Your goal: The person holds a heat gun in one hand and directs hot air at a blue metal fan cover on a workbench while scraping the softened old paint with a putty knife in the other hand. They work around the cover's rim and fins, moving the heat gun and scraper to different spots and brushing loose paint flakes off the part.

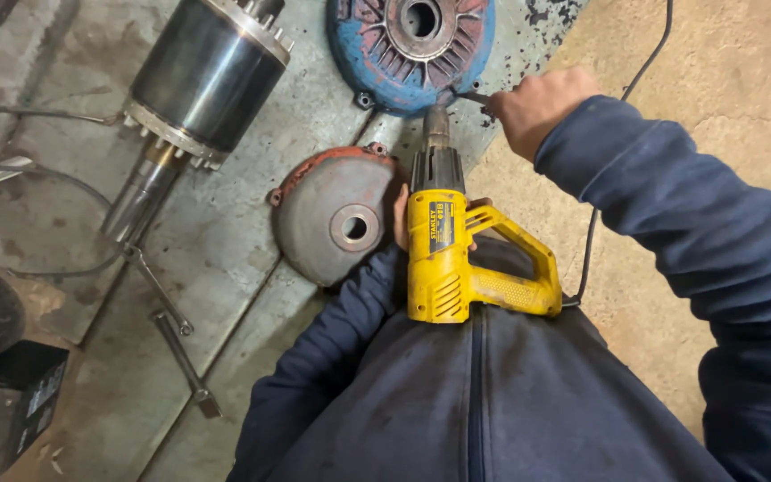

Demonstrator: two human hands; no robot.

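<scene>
Yellow drill (446,259), frame centre, rests nose-up in the lap. Left hand (403,219) grips its body, mostly hidden. Right hand (537,107), fisted, pinches a chuck key (475,98) at the chuck (436,129). Step: likely tightening or loosening the chuck. Blue end cover (377,54) above; grey cover (323,228) left. Black box (33,393), pale label, lower left.
</scene>
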